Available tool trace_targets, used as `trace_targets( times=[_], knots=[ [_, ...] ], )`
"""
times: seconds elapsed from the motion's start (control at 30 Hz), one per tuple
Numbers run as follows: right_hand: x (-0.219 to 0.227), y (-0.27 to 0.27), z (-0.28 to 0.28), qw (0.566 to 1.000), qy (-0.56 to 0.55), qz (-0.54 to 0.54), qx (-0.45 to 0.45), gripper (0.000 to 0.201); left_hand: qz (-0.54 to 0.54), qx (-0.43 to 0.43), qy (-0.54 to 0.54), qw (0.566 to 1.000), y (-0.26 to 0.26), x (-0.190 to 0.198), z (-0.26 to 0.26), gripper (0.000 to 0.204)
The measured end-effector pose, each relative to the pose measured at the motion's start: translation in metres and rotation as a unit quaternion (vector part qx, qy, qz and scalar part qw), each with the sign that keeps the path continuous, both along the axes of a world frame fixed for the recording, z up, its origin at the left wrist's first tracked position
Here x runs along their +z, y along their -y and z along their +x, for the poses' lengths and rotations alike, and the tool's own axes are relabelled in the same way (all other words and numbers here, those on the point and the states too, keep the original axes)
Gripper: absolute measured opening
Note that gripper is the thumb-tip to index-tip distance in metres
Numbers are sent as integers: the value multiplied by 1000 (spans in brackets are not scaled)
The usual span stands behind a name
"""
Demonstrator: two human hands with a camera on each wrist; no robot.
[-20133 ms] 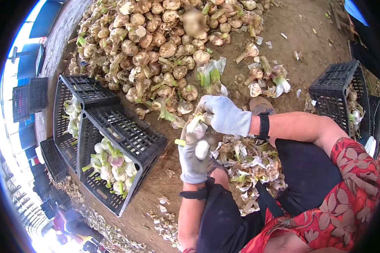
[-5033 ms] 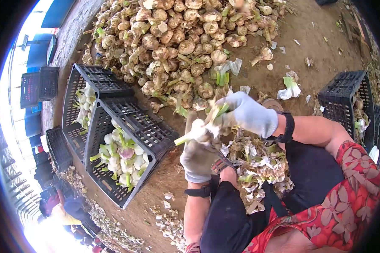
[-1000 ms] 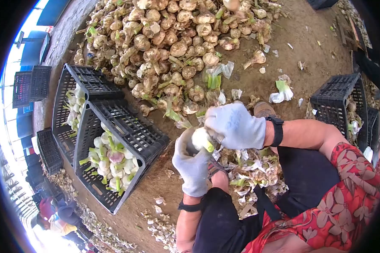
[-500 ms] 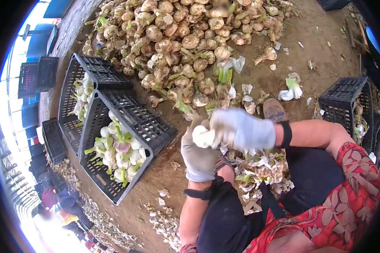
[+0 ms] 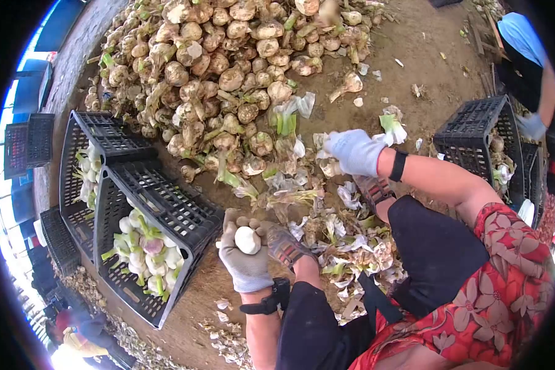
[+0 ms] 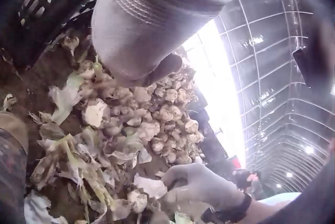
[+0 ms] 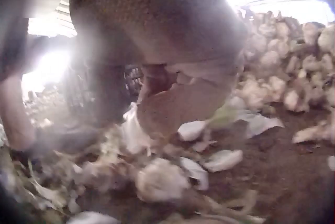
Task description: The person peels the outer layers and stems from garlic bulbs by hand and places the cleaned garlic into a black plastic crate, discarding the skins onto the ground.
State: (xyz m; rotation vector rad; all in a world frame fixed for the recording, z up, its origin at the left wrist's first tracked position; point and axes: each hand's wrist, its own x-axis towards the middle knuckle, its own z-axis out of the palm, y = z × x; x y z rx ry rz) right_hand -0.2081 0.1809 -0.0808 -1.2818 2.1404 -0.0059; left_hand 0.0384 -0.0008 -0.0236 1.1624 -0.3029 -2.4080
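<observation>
In the head view, my gloved left hand (image 5: pixel 248 266) holds a white, peeled garlic bulb (image 5: pixel 248 240) against its palm, fingers bent around it, beside the near crate. The left wrist view shows the back of that glove (image 6: pixel 141 30); the bulb is hidden there. My gloved right hand (image 5: pixel 354 153) is low over loose garlic skins (image 5: pixel 290 196) at the foot of the garlic pile (image 5: pixel 228 80). Pale skin (image 6: pixel 151 186) lies right at its fingertips in the left wrist view. The right wrist view is blurred, and I cannot tell whether those fingers grip anything.
Two black crates (image 5: pixel 179 206) with trimmed white garlic (image 5: pixel 148 250) stand at left. Another crate (image 5: pixel 468 139) with garlic is at right, where another person's gloved hand (image 5: pixel 530 126) reaches in. Peelings (image 5: pixel 364 259) cover the ground between my legs. A shoe (image 5: pixel 373 188) is near my right hand.
My hands have separated. The left went down and left with the peeled bulb; the right left the bulb and reached out to the peelings. Another person's arm now shows at right.
</observation>
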Motion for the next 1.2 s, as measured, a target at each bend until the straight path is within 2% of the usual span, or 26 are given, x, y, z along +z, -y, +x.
trace_targets(
  times=[0.1, 0.2, 0.23, 0.33, 0.37, 0.43, 0.47, 0.5, 0.53, 0.57, 0.6, 0.63, 0.67, 0.73, 0.77, 0.87, 0.9, 1.0, 1.03, 1.13, 1.2],
  knots=[
    [-21, -11, 7, 987, -43, -147, 46, 49, -76, -72, 71, 992, -6, -5, -4, 29],
    [-39, -8, 19, 995, -9, -66, 76, 56, -111, -143, 107, 978, -15, -10, -11, 30],
    [-41, -4, 17, 993, 15, -45, 111, 51, -117, -165, 118, 972, -16, -10, -14, 30],
    [-25, 3, 14, 993, 113, -27, -5, 51, -176, -236, 141, 945, -24, -16, -15, 28],
    [-12, 4, 12, 983, 142, -88, -77, 43, -254, -264, 168, 915, -27, -25, -16, 31],
    [4, 15, 8, 912, 309, -163, -214, 45, -368, -327, 190, 849, -37, -27, -24, 44],
    [6, 22, 8, 857, 388, -198, -277, 47, -468, -355, 193, 786, -40, -23, -27, 52],
    [1, 32, 11, 849, 377, -267, -256, 47, -548, -359, 198, 729, -41, -21, -31, 58],
    [1, 33, 14, 818, 448, -205, -297, 47, -624, -361, 204, 663, -42, -18, -35, 64],
    [22, 39, 20, 776, 516, -140, -334, 47, -589, -352, 180, 705, -43, -6, -39, 73],
    [34, 46, 30, 727, 578, -72, -365, 48, -652, -315, 176, 667, -40, -10, -40, 74],
    [4, 57, 51, 680, 602, -157, -388, 52, -648, -292, 149, 687, -37, -17, -38, 71],
    [-1, 48, 48, 878, 377, -274, -108, 50, -644, -269, 121, 706, -35, -20, -35, 69],
    [12, 49, 57, 863, 432, -232, -125, 47, -523, -258, 82, 809, -43, 2, -37, 65],
    [26, 49, 55, 842, 477, -193, -164, 45, -411, -276, 92, 864, -41, 6, -38, 57],
    [40, 41, 50, 838, 428, -274, -197, 42, -226, -213, 114, 944, -34, 20, -36, 48],
    [52, 46, 45, 893, 343, -159, -244, 41, -240, -190, 119, 945, -35, 22, -38, 40],
    [59, 49, 44, 884, 329, -283, -174, 39, -274, -312, 167, 894, -26, 18, -31, 39],
    [66, 53, 45, 887, 359, -231, -177, 43, -302, -294, 163, 892, -32, 25, -38, 39],
    [78, 65, 51, 905, 351, -179, -158, 55, -406, -301, 186, 843, -37, 13, -35, 39],
    [68, 67, 55, 887, 384, -202, -157, 49, -409, -307, 200, 836, -35, 18, -33, 40]
  ],
)
